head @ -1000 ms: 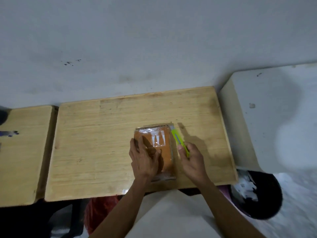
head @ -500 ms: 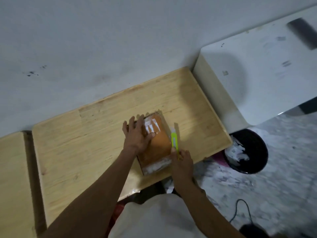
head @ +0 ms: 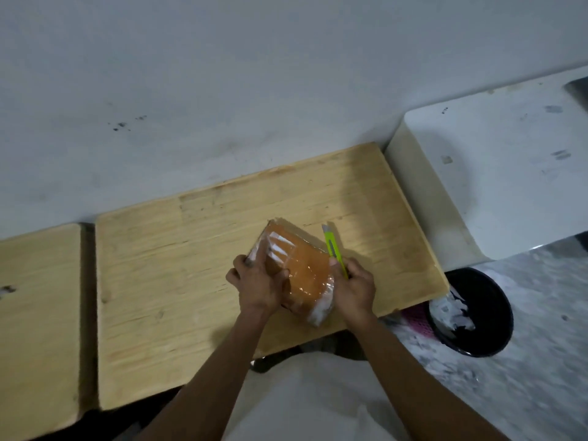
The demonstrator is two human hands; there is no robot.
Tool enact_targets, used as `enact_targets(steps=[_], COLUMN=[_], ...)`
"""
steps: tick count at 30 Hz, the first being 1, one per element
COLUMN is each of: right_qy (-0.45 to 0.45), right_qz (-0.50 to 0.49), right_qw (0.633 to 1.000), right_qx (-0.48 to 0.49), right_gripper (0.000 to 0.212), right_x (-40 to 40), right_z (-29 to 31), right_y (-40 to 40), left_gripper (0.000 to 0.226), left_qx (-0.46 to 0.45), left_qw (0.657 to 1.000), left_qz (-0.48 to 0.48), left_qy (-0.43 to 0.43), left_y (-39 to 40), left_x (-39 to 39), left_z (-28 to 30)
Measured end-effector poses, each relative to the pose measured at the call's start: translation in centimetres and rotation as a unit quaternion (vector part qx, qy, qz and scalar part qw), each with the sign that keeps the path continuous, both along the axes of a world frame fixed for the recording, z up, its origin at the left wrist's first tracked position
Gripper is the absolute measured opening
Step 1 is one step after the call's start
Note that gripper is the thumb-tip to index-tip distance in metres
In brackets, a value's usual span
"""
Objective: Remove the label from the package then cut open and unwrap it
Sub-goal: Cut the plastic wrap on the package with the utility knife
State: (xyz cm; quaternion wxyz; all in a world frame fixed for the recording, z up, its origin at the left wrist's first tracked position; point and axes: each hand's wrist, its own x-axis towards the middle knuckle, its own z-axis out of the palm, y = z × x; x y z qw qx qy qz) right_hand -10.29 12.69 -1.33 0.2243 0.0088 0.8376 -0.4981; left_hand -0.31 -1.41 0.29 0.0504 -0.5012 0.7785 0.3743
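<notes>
The package (head: 297,272), an orange-brown block under clear shiny plastic wrap, is on the wooden table (head: 191,265), near its front edge; it is tilted, with the left side lifted. The left hand (head: 259,283) grips its left edge, the fingers curled around the wrap and the thumb on top. The right hand (head: 354,289) is closed around a yellow-green utility knife (head: 334,249), which lies along the right side of the package with its tip pointing away from the person (whether the blade touches the wrap, I cannot tell). A black bin (head: 477,313) with white paper scraps stands on the floor at the right of the table.
</notes>
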Motion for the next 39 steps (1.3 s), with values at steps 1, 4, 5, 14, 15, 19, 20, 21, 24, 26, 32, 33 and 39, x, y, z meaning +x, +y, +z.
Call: enact_targets(steps=[1, 4, 5, 14, 15, 19, 20, 21, 24, 26, 32, 33, 39], right_qy=[-0.004, -0.005, -0.003, 0.021, 0.021, 0.028, 0.028, 0.026, 0.051, 0.070, 0.072, 0.083, 0.121], right_qz=[0.019, 0.093, 0.120, 0.275, 0.284, 0.313, 0.312, 0.304, 0.252, 0.208, 0.183, 0.190, 0.218], right_qw=[1.000, 0.996, 0.993, 0.961, 0.958, 0.949, 0.949, 0.952, 0.966, 0.975, 0.978, 0.975, 0.966], right_qx=[-0.004, 0.004, 0.006, 0.032, 0.035, 0.035, 0.031, 0.032, 0.031, 0.026, 0.063, 0.074, 0.075], right_gripper=[0.024, 0.027, 0.028, 0.014, 0.014, 0.022, 0.024, 0.021, 0.022, 0.025, 0.021, 0.023, 0.044], right_x=[-1.0, -4.3, -5.3, -10.8, -11.0, -11.4, -11.5, -11.6, -11.7, -11.7, -9.5, -9.1, -7.0], right_z=[0.4, 1.1, 1.2, 1.0, 1.1, 1.4, 1.4, 1.5, 1.7, 1.7, 2.1, 2.4, 2.7], right_y=[-0.5, -2.3, -3.0, -7.0, -7.2, -7.3, -7.2, -7.0, -5.7, -4.0, 0.4, 0.6, 0.3], left_gripper=[0.076, 0.076, 0.076, 0.069, 0.068, 0.073, 0.076, 0.079, 0.085, 0.093, 0.095, 0.093, 0.081], left_qx=[0.006, 0.023, 0.028, 0.067, 0.064, 0.048, 0.044, 0.037, -0.004, -0.034, -0.042, -0.044, -0.052], left_qw=[0.999, 0.992, 0.988, 0.959, 0.958, 0.958, 0.956, 0.956, 0.966, 0.977, 0.994, 0.995, 0.994], left_qz=[0.034, 0.124, 0.149, 0.275, 0.278, 0.277, 0.279, 0.276, 0.230, 0.176, 0.053, 0.044, 0.010], left_qy=[0.003, 0.012, 0.013, -0.007, -0.014, -0.057, -0.073, -0.090, -0.117, -0.117, -0.082, -0.084, -0.100], left_y=[0.4, 1.7, 2.0, 4.0, 4.2, 4.7, 4.7, 4.8, 4.6, 3.9, 1.0, 0.8, 0.6], left_x=[0.1, -0.1, -0.3, -3.3, -3.5, -3.9, -3.9, -3.9, -3.7, -3.7, -5.0, -5.2, -5.2], left_z=[0.1, 0.2, 0.2, 0.4, 0.4, 0.2, 0.2, 0.2, 0.2, 0.1, -0.6, -0.7, -1.3])
